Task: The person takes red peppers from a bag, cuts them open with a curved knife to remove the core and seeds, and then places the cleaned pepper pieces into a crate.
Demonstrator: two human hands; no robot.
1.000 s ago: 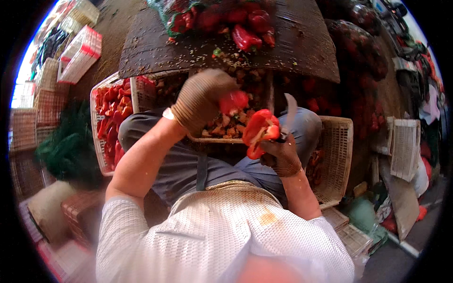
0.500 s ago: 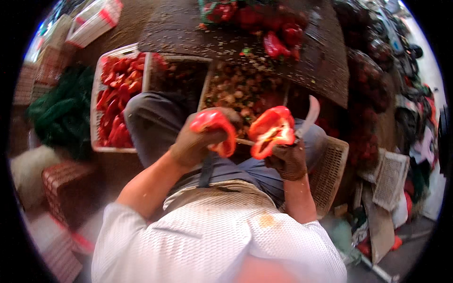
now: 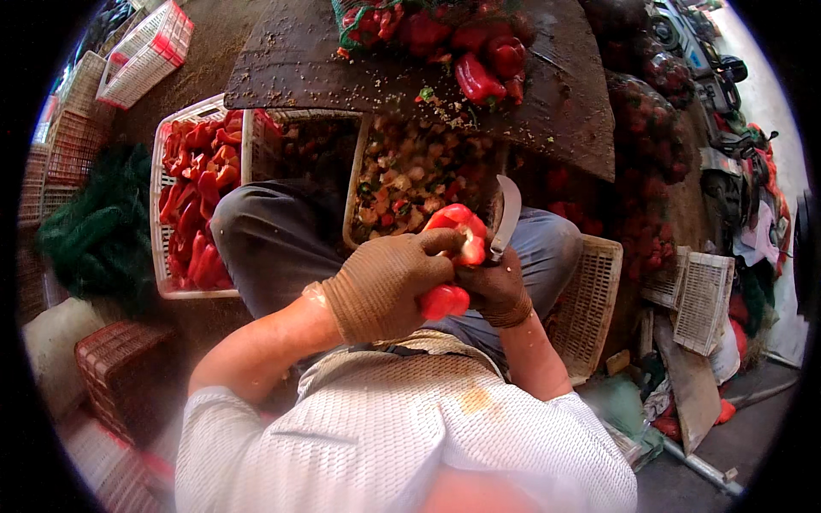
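Holding: left hand (image 3: pixel 385 286), gloved, fingers wrapped over the red pepper (image 3: pixel 453 261); pepper sits above the lap, just short of the near edge of the scraps crate (image 3: pixel 355 201)
Pepper axis: runs near to far, upper end tilted toward the blade
Blade: knife (image 3: pixel 506 218) upright, touching the pepper's right side; right hand (image 3: pixel 500 291) fisted round its handle
Nearer hand: both touching; left covers more

One red pepper (image 3: pixel 453 256) and one knife (image 3: pixel 506 218) are held. Two gloved hands are seen, left (image 3: pixel 385 286) and right (image 3: pixel 496 291).
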